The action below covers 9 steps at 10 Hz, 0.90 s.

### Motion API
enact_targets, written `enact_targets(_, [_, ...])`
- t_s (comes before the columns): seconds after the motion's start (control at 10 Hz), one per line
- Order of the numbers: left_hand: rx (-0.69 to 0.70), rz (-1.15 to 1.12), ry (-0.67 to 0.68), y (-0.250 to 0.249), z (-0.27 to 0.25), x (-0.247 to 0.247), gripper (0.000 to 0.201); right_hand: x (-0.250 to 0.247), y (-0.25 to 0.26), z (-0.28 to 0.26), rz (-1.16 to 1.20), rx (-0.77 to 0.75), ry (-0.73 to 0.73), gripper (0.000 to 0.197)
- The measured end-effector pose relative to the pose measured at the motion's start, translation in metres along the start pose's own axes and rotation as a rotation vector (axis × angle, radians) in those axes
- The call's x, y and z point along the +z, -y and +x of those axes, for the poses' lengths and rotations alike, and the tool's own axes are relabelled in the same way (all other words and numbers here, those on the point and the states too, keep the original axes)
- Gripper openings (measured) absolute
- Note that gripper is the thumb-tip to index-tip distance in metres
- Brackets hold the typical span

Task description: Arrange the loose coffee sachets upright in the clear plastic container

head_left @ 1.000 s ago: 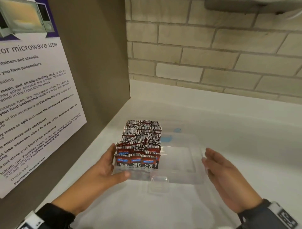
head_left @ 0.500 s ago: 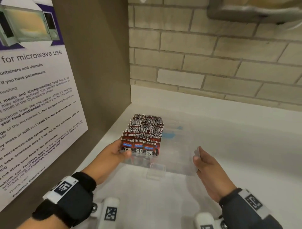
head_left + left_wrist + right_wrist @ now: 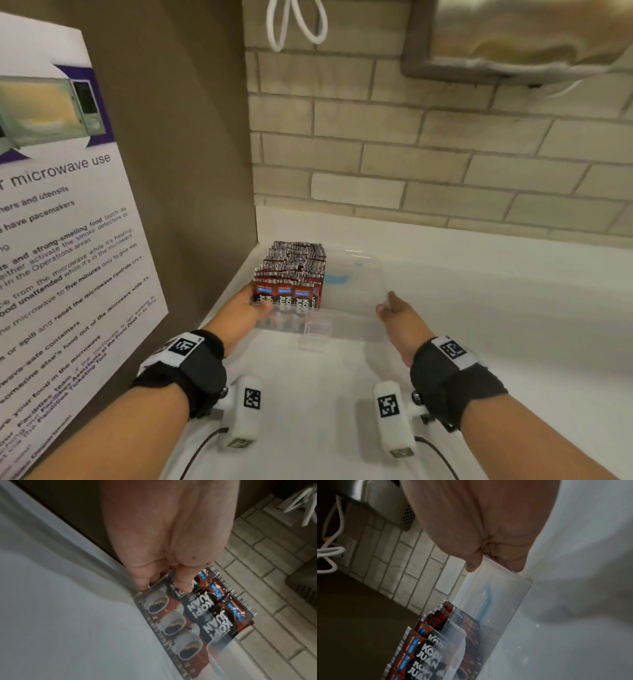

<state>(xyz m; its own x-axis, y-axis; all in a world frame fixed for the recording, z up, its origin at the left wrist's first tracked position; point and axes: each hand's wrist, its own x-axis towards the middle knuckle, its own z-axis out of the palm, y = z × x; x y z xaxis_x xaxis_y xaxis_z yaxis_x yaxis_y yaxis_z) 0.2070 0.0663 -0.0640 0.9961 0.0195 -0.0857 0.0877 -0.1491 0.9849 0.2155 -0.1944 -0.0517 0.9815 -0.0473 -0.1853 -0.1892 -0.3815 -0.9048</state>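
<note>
Gripping the clear plastic container at both near corners, left hand and right hand pinching its rim, risks toppling the upright coffee sachets packed along its left side if jolted.

You have pushed the clear plastic container away from you into the back left corner of the counter. Your left hand and right hand, open beside its near corners a second ago, now pinch them, and your arms have stretched forward.
</note>
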Motion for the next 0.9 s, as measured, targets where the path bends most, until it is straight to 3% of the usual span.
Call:
enact_targets(0.3, [-0.022, -0.010, -0.001, 0.000, 0.008, -0.003, 0.034, 0.004, 0.011, 0.003, -0.154, 0.026, -0.007, 0.056])
enact_targets(0.6, [-0.036, -0.188, -0.015, -0.005, 0.003, -0.002, 0.041, 0.003, 0.006, -0.003, 0.062, 0.032, -0.095, 0.057])
enact_targets(0.7, [-0.082, -0.207, -0.039, 0.002, 0.001, -0.007, 0.079, 0.002, 0.007, -0.007, 0.123, 0.007, -0.147, 0.055])
enact_targets(0.8, [-0.090, -0.259, -0.139, -0.002, -0.010, -0.006, 0.080, 0.000, 0.009, -0.013, 0.144, -0.034, -0.153, 0.050])
enact_targets(0.9, [-0.021, -0.275, -0.270, -0.004, -0.034, -0.006, 0.053, -0.003, 0.010, -0.027, 0.158, -0.061, -0.132, 0.040])
